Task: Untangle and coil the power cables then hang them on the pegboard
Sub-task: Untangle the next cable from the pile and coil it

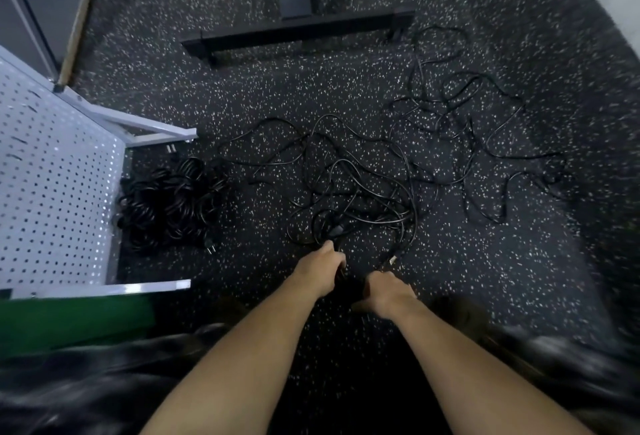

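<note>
The work is at the untangling step, I think, and far from finished. The person bends over the speckled floor (346,95) and reaches with both arms, almost straight, to the near edge of the middle tangle (349,185) of black power cables.

The left hand (320,268) has its fingers curled round a strand at this edge, just below a dark plug (337,230). The right hand (388,290) is close beside it, back of the hand up and fingers bent down. If it holds a cable or only rests there, I cannot tell.

A second, looser tangle (467,122) lies further to the right, not yet touched. A coiled pile (169,206) lies at the foot of the white pegboard (52,174) on the left, and nothing hangs on the part of the board in view.

The next move probably calls for following one strand from its plug and drawing it out slowly, so the loops do not tighten.
</note>
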`<control>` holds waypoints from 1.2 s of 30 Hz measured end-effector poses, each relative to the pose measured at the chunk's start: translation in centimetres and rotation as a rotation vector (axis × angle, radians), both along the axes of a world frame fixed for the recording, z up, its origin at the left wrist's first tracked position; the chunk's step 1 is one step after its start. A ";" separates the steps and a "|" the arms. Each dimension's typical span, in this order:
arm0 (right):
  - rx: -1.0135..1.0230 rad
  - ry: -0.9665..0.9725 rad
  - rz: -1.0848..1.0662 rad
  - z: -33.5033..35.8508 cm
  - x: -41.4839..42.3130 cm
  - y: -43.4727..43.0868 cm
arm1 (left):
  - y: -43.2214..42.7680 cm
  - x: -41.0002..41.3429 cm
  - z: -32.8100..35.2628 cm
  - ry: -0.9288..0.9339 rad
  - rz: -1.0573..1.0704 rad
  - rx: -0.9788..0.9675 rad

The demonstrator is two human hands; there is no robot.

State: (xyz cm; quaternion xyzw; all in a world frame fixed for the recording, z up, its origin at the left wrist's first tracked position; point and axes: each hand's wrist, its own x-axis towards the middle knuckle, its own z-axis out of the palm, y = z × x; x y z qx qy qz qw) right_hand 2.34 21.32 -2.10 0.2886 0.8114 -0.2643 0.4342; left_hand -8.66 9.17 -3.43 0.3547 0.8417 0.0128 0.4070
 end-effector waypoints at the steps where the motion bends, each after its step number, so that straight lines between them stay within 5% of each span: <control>1: 0.024 0.003 0.005 -0.2 0.2 -0.4 | -0.1 0.3 -0.2 0.020 -0.002 0.021; 12: 0.142 0.138 -0.115 -1.3 2.6 -2.1 | -0.9 0.1 -0.8 0.136 0.101 0.126; 19: 0.099 0.222 -0.369 -1.9 3.1 -1.4 | -0.5 1.0 -0.4 0.254 0.464 0.198; 23: 0.137 0.268 -0.396 -1.9 3.4 -1.3 | -0.4 1.3 -0.7 0.073 0.706 0.068; 36: 0.071 0.396 -0.433 -1.5 2.9 -2.3 | 0.5 2.9 -1.5 -0.035 1.005 0.034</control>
